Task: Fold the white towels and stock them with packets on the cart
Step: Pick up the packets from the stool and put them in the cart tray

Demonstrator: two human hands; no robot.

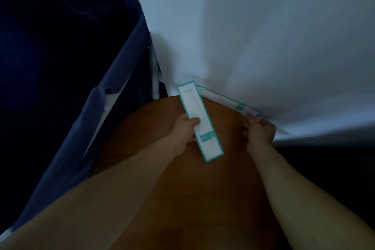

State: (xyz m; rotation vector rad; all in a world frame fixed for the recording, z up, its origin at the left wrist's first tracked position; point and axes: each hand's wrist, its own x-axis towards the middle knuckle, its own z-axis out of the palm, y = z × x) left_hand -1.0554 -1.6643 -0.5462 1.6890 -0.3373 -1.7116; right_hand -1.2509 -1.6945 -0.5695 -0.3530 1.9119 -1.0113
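The packet point(197, 107), a long white strip with a teal border, stands up slantwise in the left hand point(185, 130), which grips it across the middle with the thumb on its face and the fingers curled behind. Its top end reaches the lower edge of the white cloth point(263, 46). Just beside it, a second packet point(223, 99) lies along that same lower edge. The right hand point(260, 131) pinches it at its near end with curled fingers; whether it has caught some cloth as well is not clear in the dim light. The step looks like gathering packets before stocking. To do it well, the right hand should lift the second packet by its border alone, so the cloth is not dragged, then lay it flat against the first with the long edges matched. Below the hands is a rounded orange-brown surface, and to the left hangs dark blue fabric point(81, 107), possibly part of the cart.
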